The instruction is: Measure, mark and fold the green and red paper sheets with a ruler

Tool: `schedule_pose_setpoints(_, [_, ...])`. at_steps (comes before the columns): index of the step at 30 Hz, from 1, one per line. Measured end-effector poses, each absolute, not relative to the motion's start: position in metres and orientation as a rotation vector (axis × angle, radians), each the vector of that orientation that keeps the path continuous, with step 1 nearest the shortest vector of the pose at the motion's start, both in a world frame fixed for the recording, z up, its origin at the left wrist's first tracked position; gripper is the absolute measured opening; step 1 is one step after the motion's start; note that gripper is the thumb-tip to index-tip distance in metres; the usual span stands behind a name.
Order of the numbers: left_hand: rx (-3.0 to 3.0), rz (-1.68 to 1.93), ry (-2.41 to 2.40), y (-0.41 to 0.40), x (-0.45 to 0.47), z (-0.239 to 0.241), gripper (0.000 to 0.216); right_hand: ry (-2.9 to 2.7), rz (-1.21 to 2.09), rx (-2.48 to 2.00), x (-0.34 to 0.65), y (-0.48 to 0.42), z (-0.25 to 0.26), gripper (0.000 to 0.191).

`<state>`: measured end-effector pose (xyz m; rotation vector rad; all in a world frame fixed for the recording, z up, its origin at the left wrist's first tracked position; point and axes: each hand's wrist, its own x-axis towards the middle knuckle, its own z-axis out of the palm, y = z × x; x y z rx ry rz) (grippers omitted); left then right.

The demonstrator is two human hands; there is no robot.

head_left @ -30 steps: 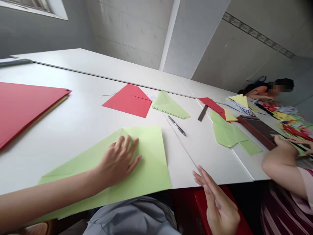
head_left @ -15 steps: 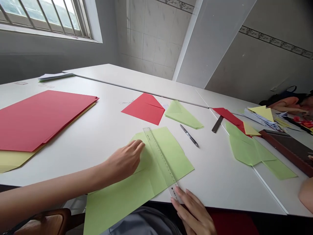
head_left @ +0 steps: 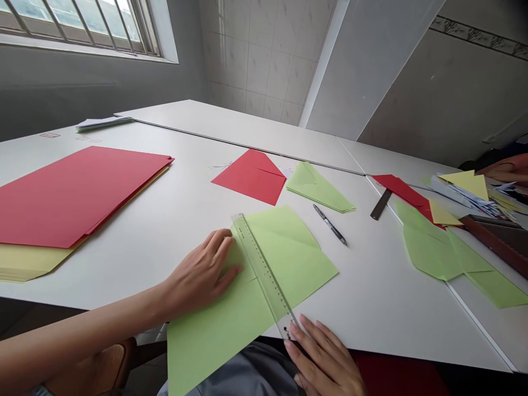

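Note:
A folded light green sheet (head_left: 284, 258) lies at the near edge of the white table (head_left: 371, 297) and hangs over it. A clear plastic ruler (head_left: 264, 272) lies diagonally across the sheet. My left hand (head_left: 202, 275) rests on the sheet just left of the ruler, fingers curled and pressing the paper down. My right hand (head_left: 325, 360) is at the table's edge, fingers stretched out, its fingertips touching the ruler's near end.
A stack of red and yellow sheets (head_left: 74, 192) lies at the left. Folded red (head_left: 251, 176) and green (head_left: 319, 190) papers, a pen (head_left: 329, 224), a dark ruler (head_left: 380, 204) and more green paper (head_left: 441, 253) lie farther out. Another person's arm (head_left: 505, 169) shows at far right.
A ruler came onto the green sheet and its far end has swung slightly left. My right hand came from below the edge to its near end. The view shifted up and left.

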<state>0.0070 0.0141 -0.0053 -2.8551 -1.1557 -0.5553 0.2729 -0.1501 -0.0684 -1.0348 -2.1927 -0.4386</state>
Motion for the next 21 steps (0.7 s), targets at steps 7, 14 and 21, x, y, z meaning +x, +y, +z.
schedule_pose_setpoints(7, [-2.893, -0.456, -1.127, 0.019, 0.003, -0.011, 0.06, -2.278, -0.515, -1.059, 0.283, -0.156, -0.071, 0.035])
schedule_pose_setpoints(14, [-2.899, -0.424, -1.124, 0.02, 0.001, -0.013, 0.06, -2.207, -0.566, -1.021, 0.282, -0.154, -0.081, 0.033])
schedule_pose_setpoints(21, [-2.894, -0.423, -1.118, 0.021, 0.002, -0.014, 0.06, -2.04, -0.429, -1.178, 0.269, -0.157, -0.08, 0.03])
